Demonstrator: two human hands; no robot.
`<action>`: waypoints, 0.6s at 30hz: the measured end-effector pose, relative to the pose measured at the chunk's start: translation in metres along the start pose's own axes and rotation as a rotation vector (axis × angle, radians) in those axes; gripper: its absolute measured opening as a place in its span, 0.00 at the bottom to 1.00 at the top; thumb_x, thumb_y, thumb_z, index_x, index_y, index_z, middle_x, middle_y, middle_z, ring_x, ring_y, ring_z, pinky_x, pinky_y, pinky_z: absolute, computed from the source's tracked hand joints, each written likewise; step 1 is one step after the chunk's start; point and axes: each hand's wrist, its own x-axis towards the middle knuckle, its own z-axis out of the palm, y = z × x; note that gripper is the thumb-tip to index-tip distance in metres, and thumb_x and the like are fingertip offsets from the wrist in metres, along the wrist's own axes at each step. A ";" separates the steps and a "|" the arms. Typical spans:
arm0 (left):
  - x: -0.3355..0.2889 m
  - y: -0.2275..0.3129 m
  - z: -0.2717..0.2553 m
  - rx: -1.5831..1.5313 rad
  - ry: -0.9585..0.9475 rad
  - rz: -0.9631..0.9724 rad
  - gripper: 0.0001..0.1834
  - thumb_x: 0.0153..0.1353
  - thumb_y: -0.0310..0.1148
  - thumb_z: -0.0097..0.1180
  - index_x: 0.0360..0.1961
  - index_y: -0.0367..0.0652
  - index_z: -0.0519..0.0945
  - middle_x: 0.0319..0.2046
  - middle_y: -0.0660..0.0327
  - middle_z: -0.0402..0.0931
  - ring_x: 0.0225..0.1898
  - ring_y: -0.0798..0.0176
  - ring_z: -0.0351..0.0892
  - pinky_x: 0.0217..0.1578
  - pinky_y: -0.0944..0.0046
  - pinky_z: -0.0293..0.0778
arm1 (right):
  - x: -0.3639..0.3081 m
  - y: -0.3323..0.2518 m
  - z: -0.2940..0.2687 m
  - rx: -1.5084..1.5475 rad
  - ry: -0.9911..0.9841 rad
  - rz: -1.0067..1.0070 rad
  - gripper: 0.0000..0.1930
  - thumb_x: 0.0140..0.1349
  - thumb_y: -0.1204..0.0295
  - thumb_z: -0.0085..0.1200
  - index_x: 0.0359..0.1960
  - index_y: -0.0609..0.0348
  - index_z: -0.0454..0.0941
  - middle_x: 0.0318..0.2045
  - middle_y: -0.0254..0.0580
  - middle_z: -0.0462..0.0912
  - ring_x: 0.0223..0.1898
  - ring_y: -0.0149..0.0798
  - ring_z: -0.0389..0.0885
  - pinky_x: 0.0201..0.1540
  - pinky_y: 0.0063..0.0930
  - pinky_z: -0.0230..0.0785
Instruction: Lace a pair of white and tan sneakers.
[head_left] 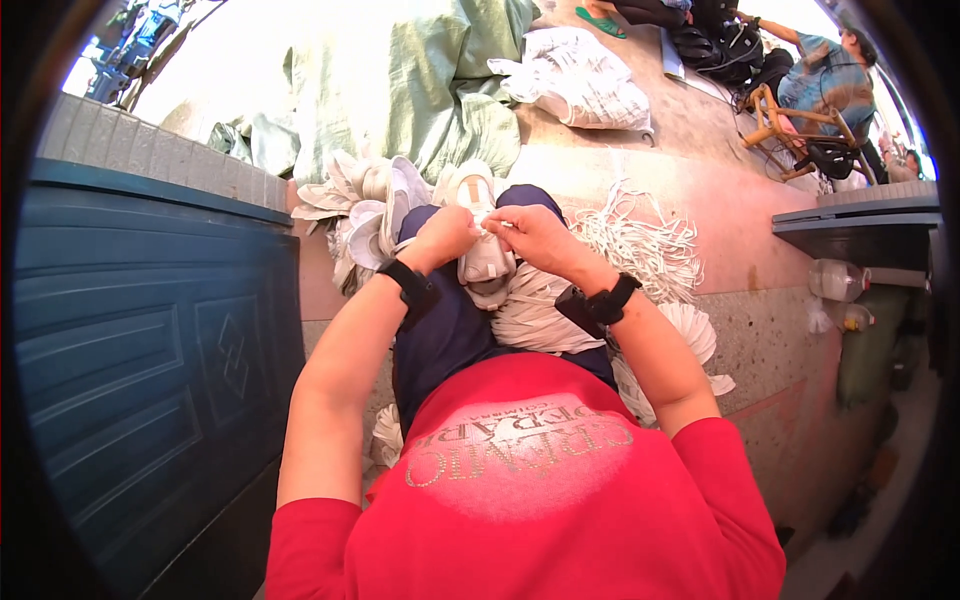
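Observation:
A pale sneaker sits between my knees, its toe toward me. Over its lacing area, my left hand is closed in a pinch at the shoe's left side. From the right, my right hand pinches too, thumb and forefinger together. Between the fingertips shows a bit of white shoelace, mostly hidden by the fingers. A heap of loose pale shoes lies just beyond my left knee. A bundle of white laces rests between my thighs, and a larger spread of white laces lies right of my right knee.
A blue panelled door stands close on my left. Ahead are a green tarp and a stuffed white sack. Far right, a person sits near a wooden stool. Plastic bottles stand along the right side.

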 end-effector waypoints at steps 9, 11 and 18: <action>-0.014 0.013 0.009 0.144 0.372 0.180 0.06 0.45 0.26 0.53 0.27 0.38 0.74 0.24 0.49 0.75 0.32 0.45 0.75 0.33 0.52 0.70 | 0.022 -0.002 -0.015 -0.299 0.049 -0.165 0.09 0.57 0.69 0.47 0.31 0.62 0.76 0.23 0.50 0.76 0.28 0.49 0.75 0.31 0.35 0.66; -0.007 0.008 0.013 0.090 0.389 0.257 0.07 0.44 0.24 0.52 0.28 0.38 0.75 0.26 0.47 0.75 0.33 0.45 0.74 0.33 0.52 0.70 | 0.030 -0.008 -0.010 -0.327 0.009 -0.199 0.08 0.56 0.71 0.46 0.31 0.61 0.76 0.25 0.50 0.77 0.30 0.50 0.76 0.33 0.36 0.67; -0.021 0.013 -0.003 -0.218 0.140 0.064 0.12 0.47 0.30 0.56 0.32 0.32 0.75 0.28 0.53 0.77 0.30 0.62 0.77 0.32 0.64 0.71 | 0.063 0.007 -0.009 -0.274 -0.034 -0.153 0.09 0.56 0.70 0.45 0.31 0.61 0.76 0.24 0.47 0.78 0.28 0.44 0.77 0.32 0.32 0.67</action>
